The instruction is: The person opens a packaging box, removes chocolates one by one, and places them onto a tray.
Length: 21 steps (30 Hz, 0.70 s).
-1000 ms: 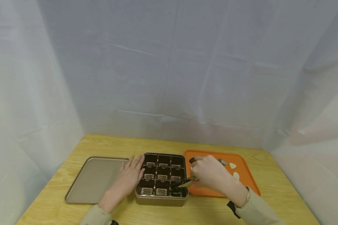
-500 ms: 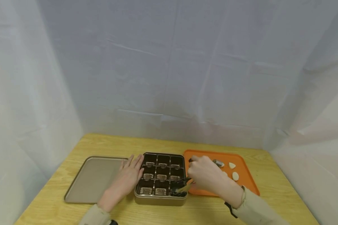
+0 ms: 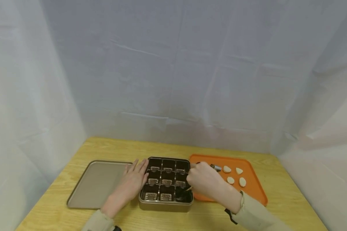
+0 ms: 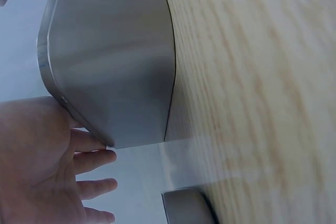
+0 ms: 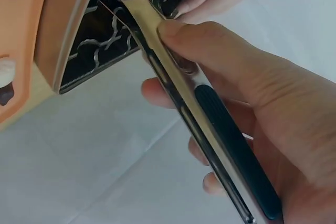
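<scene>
In the head view, a metal box (image 3: 164, 207) holds a black insert (image 3: 161, 185) divided into several compartments. My right hand (image 3: 206, 180) grips a pair of metal tongs (image 5: 176, 80) with dark handle pads, thumb pressing on one arm. The tongs' tips reach down into the front right compartment; whether they hold anything is too dark to tell. My left hand (image 3: 132, 182) rests at the box's left rim, its fingers straight and spread. In the left wrist view its fingertips stand out beyond the box's corner.
Right of the box lies an orange tray (image 3: 255, 188) with several cream-coloured pieces (image 3: 242, 182) and a dark-and-silver piece (image 3: 216, 167), partly behind my right hand. A flat grey tray or lid (image 3: 96, 183) lies left of the box on the wooden table (image 3: 217, 215).
My right hand has moved left toward the box, lowering the tongs deeper into the front right compartment and uncovering more pieces on the orange tray. The left hand has stayed in place.
</scene>
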{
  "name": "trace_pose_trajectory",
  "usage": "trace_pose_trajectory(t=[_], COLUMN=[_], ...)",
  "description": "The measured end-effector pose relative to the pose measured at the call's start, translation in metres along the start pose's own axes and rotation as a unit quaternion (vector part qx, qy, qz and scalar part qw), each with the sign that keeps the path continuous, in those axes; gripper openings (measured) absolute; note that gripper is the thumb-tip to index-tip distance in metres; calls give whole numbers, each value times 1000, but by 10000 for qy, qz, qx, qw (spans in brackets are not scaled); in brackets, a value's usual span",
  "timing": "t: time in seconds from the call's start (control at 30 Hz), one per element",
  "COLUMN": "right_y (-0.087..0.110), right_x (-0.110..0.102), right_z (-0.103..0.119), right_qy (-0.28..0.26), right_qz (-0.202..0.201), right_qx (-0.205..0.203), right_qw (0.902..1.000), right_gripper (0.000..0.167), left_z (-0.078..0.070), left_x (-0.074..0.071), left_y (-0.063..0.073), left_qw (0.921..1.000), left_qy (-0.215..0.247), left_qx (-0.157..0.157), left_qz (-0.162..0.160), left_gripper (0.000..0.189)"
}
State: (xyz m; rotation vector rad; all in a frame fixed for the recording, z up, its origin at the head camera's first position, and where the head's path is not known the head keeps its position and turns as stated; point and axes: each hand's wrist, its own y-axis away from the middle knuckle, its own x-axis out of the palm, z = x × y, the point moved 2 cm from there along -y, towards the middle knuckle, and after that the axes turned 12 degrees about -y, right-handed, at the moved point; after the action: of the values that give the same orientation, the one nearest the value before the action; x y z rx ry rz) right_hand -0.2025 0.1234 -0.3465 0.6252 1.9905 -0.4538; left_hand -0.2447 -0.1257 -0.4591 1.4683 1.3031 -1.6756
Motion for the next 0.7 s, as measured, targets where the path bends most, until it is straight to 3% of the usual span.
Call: trace_pose_trajectory(t=[0.27,0.37,0.57,0.7], right_y=[28,42,62,73], right_x=[2,8,33,47], right_z=[-19,-24,-22,-15], right_qy=[-887,-1091,-1361,-1626], right_qz=[-491,-920,-2091,-2518], right_qx=[170,169,-165,-128], right_qw=[9947,9896,9682,9539], right_gripper=[24,18,17,17], left_z=[0,0,-1,-2], left_x=[-3,-4,-5,-5], left_y=[2,2,3,4], left_qw=[10000,10000,10000,10000], left_qy=[-1,20,35,36], left_qx=[-13,-17,-43,-33], left_qz=[-14,19,54,56], left_gripper=[52,52,52,51])
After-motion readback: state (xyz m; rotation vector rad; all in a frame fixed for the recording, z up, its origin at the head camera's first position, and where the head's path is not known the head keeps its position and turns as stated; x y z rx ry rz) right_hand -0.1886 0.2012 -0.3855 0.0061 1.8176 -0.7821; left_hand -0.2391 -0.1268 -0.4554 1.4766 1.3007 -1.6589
